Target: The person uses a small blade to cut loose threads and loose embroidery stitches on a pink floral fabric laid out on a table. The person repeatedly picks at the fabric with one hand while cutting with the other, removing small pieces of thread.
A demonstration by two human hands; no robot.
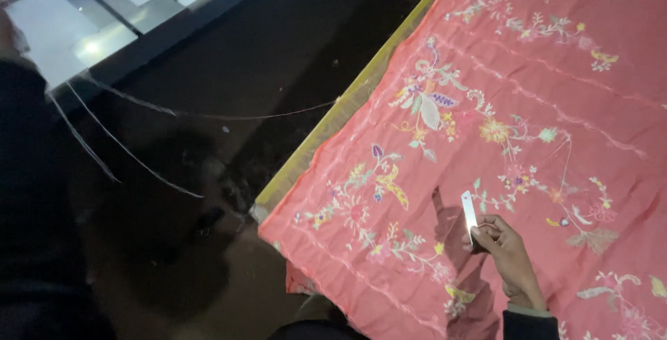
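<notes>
Here, right hand [511,253] fingers pinch a blade [470,212] over embroidered pink cloth [556,90]; dim floor [229,90].

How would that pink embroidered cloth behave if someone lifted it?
The pink embroidered cloth would probably flop and drape: it lies wrinkled and hangs over the yellow frame edge. It looks thin, so likely light. The floral stitching might snag.

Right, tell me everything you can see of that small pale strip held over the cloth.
The strip is small, flat, narrow and rectangular, pale and catching light, perhaps metal or plastic. It stands nearly upright, tilted slightly left, pinched at its lower end by the fingers of one hand. It is held above the embroidered pink cloth; whether it touches the cloth is unclear.
</notes>
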